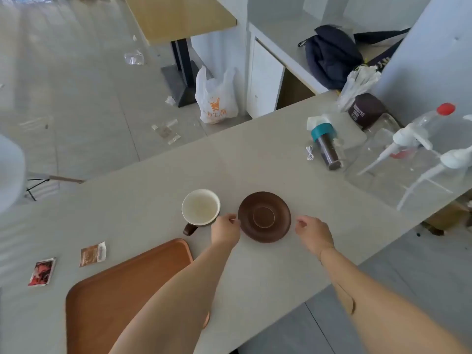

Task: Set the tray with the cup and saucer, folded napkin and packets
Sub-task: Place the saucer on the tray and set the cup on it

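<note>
A dark brown saucer [264, 217] lies flat on the grey counter. My left hand [226, 231] touches its left rim with the fingertips. My right hand [313, 232] hovers just right of it, a small gap between fingers and rim. Left of the saucer stands a cup [201, 208], cream inside with a brown handle, empty. An orange-brown tray [107, 297] lies near the front edge, partly under my left forearm, with nothing visible on it. A brown packet [92, 254] and a red packet [42, 271] lie on the counter left of the tray. No napkin is visible.
At the counter's right end stand a teal-lidded jar [327, 146], syrup pump bottles [429, 149], glass jars and a dark cup of wrapped straws [362, 98]. Beyond the counter, a plastic bag [217, 98] and litter lie on the floor by a table base.
</note>
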